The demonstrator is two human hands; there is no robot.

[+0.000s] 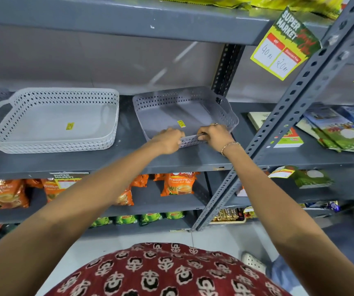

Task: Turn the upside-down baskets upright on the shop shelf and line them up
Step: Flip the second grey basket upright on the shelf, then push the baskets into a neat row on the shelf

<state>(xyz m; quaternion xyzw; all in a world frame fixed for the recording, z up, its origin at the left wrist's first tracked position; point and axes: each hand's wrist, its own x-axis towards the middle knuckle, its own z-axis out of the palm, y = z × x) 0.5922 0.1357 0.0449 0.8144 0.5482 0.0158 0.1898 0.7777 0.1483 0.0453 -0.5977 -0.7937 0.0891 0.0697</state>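
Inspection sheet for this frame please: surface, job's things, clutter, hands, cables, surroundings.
Surface: grey metal shelf, scuffed, bare between the baskets.
Job's things: white basket upright, resting flat; grey basket upright, skewed, not lined up with it.
Clutter: nothing seen beside the baskets.
Grippers: left hand and right hand both grip the grey basket's near rim.
Cables: nothing seen.
Surroundings: booklets to the right, orange tea packets below, price tag above.

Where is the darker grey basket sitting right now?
The darker grey basket sits upright on the middle shelf, right of the white basket, beside the upright post; both hands grip its near rim.
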